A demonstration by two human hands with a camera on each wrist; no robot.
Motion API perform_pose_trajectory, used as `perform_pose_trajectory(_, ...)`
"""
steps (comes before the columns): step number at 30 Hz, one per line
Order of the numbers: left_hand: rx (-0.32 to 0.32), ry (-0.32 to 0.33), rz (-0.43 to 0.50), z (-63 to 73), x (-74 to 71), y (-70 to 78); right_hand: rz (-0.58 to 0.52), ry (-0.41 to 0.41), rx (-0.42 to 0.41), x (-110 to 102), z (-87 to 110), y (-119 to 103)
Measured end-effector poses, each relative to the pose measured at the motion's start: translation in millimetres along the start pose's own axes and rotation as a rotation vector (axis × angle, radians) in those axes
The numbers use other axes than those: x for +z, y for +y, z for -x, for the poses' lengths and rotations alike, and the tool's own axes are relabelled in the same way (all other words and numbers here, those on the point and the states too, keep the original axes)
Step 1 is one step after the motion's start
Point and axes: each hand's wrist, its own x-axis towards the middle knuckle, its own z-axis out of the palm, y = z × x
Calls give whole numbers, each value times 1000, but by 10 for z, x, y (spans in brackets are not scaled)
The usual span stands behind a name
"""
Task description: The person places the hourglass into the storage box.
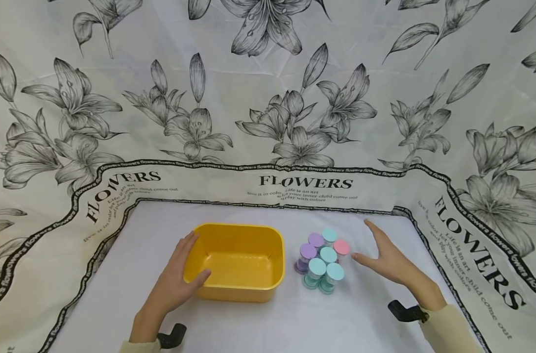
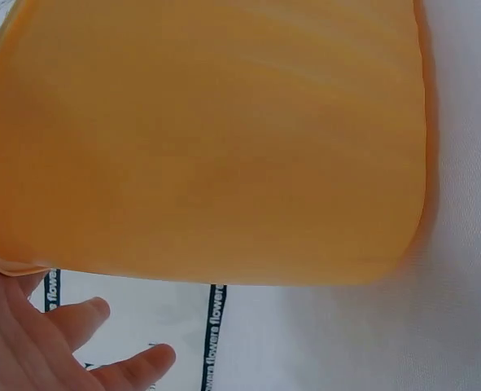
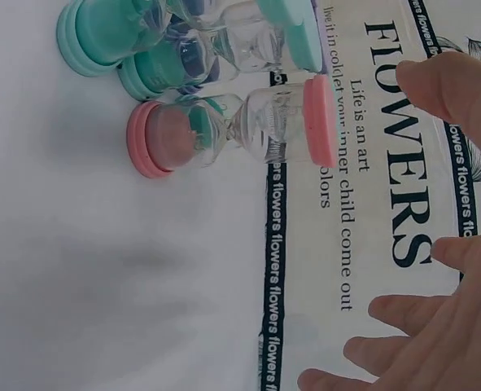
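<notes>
My left hand [image 1: 171, 279] lies against the left side of a yellow plastic basin [image 1: 234, 294], its thumb near the front left corner and its fingers extended along the left rim. In the left wrist view, the basin's wall [image 2: 216, 147] fills most of the frame, and two fingertips stick out past its edge. To the right of the basin stands a tight cluster of small hourglasses with teal [image 1: 317, 268], purple [image 1: 307, 251] and pink [image 1: 341, 247] caps. My right hand [image 1: 389, 257] hovers just right of them, fingers spread, apart from the nearest pink hourglass [image 3: 232, 130].
A white cloth [image 1: 294, 323] covers the tabletop under the basin and hourglasses. Behind and at the sides rises a floral fabric [image 1: 281, 122] with black borders and "FLOWERS" lettering. Black wrist straps with camera mounts [image 1: 173, 336] sit at both sleeves.
</notes>
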Motion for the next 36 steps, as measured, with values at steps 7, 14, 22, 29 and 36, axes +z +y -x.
perform_pose_trajectory(7,-12,10,-14,-22,16,-2,-43,-40,18,173,-83,60)
perform_pose_trajectory(14,-4,19,-10,-20,28,3,-78,-58,13,303,-130,44)
perform_pose_trajectory(22,14,17,-34,-11,5,-15,-120,-55,36,410,-161,51)
perform_pose_trajectory(29,17,-4,-56,-33,19,-11,-124,-43,52,462,-175,102)
perform_pose_trajectory(36,-3,-3,-61,-10,-1,-5,-139,-40,49,505,-192,117)
